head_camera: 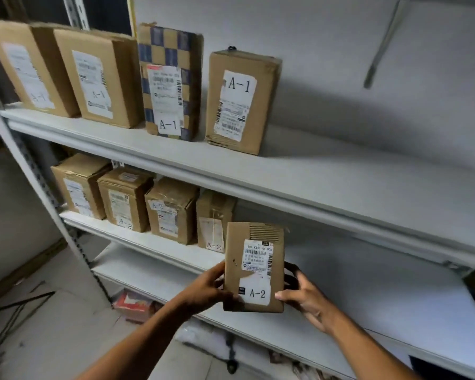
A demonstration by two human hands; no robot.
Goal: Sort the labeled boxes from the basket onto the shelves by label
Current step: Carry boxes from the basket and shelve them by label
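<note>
Head view, looking down along both forearms. Small brown A-2 box (254,267) held upright between both hands, label facing out, clear of any shelf surface. Left hand (206,290) wrapped on the box's left edge, fingers curled behind, thumb forward. Right hand (303,297) clamped on the lower right corner, thumb across the front beside the "A-2" mark, fingers (291,272) reaching behind. Just beyond the left hand and a little above: middle shelf (159,244), already lined with a row of A-2 boxes (173,212), the nearest one (213,223) sitting right behind the held box's upper left corner. Higher up and well apart: top shelf (231,165) carrying the A-1 boxes (242,102). Below the hands: lower shelf (368,297).

Judged step: carrying the box in to join the A-2 row, open space lying to the right of that row. Risks from here: clipping the nearest A-2 box on the way in and knocking the row crooked or backward; catching the box top under the lip of the top shelf; setting it too near the front edge, with a tall narrow box liable to tip forward once released; dropping it onto the lower shelf by mistake, being closest.
</note>
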